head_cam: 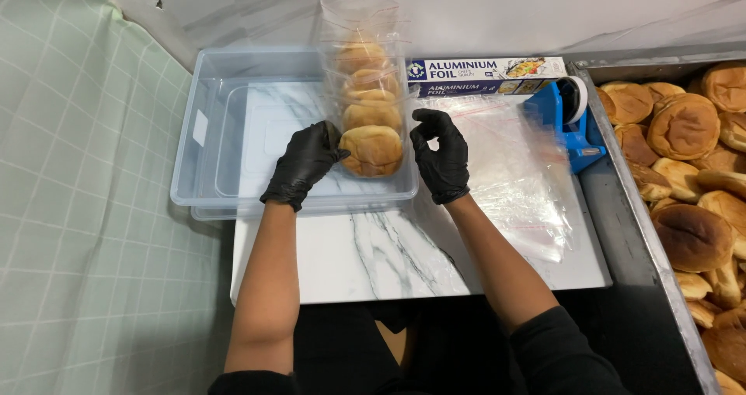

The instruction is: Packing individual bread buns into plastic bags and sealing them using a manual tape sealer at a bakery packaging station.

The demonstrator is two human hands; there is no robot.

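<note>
At frame centre, the left hand [305, 162] and right hand [440, 153] grip the bagged buns [371, 115] over the clear tub [225, 131], apparently pinching plastic; steady support from both sides keeps the stack aligned.

Bakery packing stn: metal tray [622, 208] w/ loose buns [684, 127], clear bags [513, 162].
</note>
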